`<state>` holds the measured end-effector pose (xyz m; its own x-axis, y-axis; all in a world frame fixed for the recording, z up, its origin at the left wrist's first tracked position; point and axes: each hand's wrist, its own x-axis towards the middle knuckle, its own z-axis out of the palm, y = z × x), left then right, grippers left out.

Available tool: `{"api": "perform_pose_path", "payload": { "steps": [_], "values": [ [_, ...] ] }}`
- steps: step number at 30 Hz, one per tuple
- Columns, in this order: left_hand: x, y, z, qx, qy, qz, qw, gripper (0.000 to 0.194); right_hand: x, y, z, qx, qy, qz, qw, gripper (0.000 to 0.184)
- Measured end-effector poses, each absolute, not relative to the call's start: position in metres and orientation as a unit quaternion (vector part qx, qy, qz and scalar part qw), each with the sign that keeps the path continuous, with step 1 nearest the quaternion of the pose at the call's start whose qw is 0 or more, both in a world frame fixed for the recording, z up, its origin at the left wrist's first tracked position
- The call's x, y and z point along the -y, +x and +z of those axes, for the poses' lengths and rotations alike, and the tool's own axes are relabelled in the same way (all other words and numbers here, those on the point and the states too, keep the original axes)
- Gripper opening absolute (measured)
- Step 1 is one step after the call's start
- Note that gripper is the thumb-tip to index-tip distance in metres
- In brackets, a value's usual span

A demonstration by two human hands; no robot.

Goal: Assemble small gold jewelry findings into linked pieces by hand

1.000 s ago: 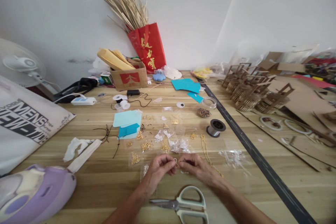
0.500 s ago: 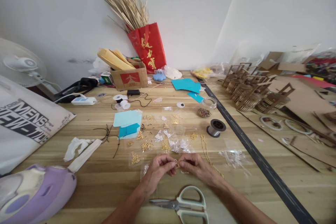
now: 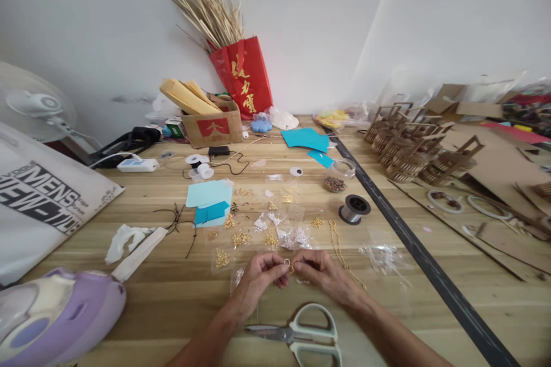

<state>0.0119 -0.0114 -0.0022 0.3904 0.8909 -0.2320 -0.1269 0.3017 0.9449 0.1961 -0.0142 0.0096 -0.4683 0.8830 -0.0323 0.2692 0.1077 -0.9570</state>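
Note:
My left hand [image 3: 266, 273] pinches a small silver-coloured ring [image 3: 286, 262] between thumb and forefinger. Close against it, my right hand [image 3: 317, 270] has its thumb and forefinger closed on a small gold-coloured ring [image 3: 291, 268]. The two rings meet or overlap; whether they are linked is too small to tell. White-handled scissors [image 3: 313, 334] lie on the table below my hands, blades pointing left. A gold chain [image 3: 337, 246] rests right of my right hand. Beyond my fingers lie silver findings [image 3: 297, 237] and gold findings [image 3: 240, 238] in small clear bags.
A spool of wire [image 3: 354, 209] and a dish of beads [image 3: 334, 184] stand at right, beside a dark strip [image 3: 404, 241] across the wooden table. Small wooden baskets [image 3: 408, 152] fill the back right. A purple-and-cream appliance [image 3: 64, 318] sits at left, near blue paper [image 3: 210, 212].
The silver ring has shifted slightly up and left at the fingertips, showing more clearly beside the gold one. Both hands otherwise stay almost where they were.

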Motion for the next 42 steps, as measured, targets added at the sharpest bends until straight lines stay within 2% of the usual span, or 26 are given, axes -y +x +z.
{"api": "perform_pose_path", "payload": {
  "steps": [26, 42],
  "values": [
    [0.0097, 0.0121, -0.0019, -0.430, 0.470, 0.367, 0.678, 0.033, 0.0139, 0.1942, 0.0021, 0.687, -0.433, 0.500, 0.302, 0.032],
    [0.0092, 0.0117, -0.0055, -0.425, 0.483, 0.366, 0.672, 0.026, 0.0151, 0.1931, 0.0079, 0.668, -0.434, 0.521, 0.306, 0.035]
  ]
}}
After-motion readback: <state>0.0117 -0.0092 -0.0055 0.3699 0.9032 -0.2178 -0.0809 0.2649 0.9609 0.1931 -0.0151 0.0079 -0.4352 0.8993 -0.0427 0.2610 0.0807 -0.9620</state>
